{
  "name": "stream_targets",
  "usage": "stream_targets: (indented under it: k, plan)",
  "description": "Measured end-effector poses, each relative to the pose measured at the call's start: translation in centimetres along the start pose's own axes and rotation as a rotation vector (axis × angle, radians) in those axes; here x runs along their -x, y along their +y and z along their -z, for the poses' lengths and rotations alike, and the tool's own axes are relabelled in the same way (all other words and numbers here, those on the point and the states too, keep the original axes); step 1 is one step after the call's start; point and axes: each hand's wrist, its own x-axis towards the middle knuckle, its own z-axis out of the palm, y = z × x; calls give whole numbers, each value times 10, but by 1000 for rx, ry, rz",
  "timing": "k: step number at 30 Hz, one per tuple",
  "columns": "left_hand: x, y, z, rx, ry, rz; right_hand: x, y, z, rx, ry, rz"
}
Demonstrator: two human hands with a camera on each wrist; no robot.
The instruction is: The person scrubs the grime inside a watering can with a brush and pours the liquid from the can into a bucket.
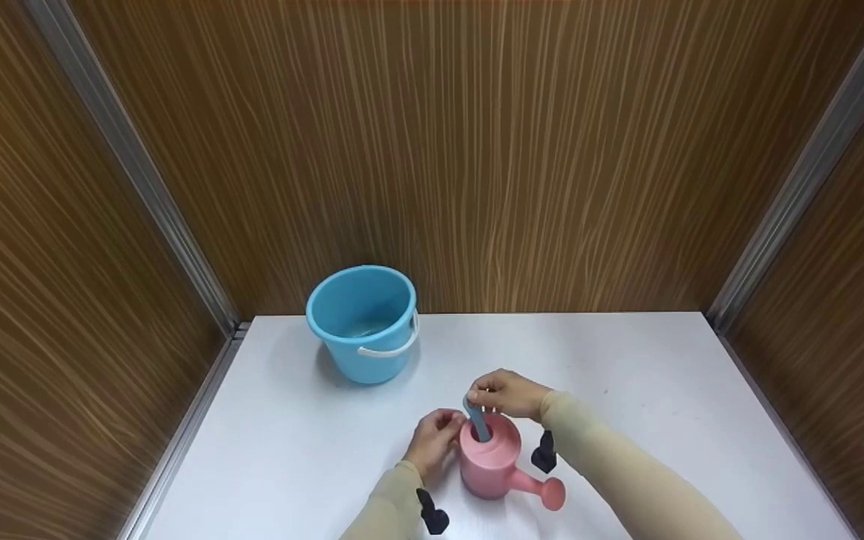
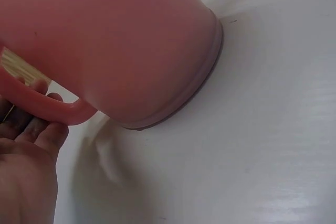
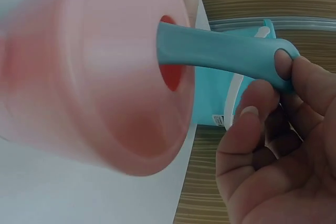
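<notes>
Watering can (image 1: 486, 476): pink, upright on the white desk (image 1: 627, 375), close to the near side; its spout (image 1: 526, 482) runs toward the near right and ends in a round flared head (image 1: 553, 493).
Top opening (image 3: 171, 77): a hole in the can's sloping top, red-pink inside, with a blue handle piece (image 1: 480, 424) standing in it.
Blue handle piece: flat and slightly curved, its upper end rounded and pierced by an oval hole (image 3: 283, 62); its lower end is hidden inside the can, so what it belongs to cannot be told.
Right hand (image 1: 511, 394): grasping, thumb and fingers pinching the pierced end of the blue piece above the can.
Left hand (image 1: 432, 441): grasping the can's loop handle (image 2: 58, 111), fingers bent round it, some fingertips showing through the loop.
Bucket (image 1: 372, 364): light blue, upright near the back edge of the desk, behind and to the left of the can and apart from it; its white bail (image 1: 393, 351) hangs down against the outer wall.
Sticker (image 3: 218, 120): small, white, on the bucket's outside, with dark marks like a barcode; the print is too small to read.
Sleeves (image 1: 619, 465): pale beige, on both arms, with a black device (image 1: 544, 454) at each wrist.
Walls (image 1: 462, 150): brown wood-grain panels, with grey metal strips (image 1: 139, 157) at the corners.
</notes>
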Motion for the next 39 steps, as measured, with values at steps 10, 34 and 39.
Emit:
stream_targets:
  k: [10, 34, 39]
  plan:
    - [-1, -1, 0, 48, -47, 4, 3, 4, -5, 165, -63, -21]
    - [-14, 8, -4, -198, -49, -11, 6, 8, -9, 76, 90, -129]
    - [-14, 7, -4, -191, -59, -2, 7, 4, -9, 7, 78, -129]
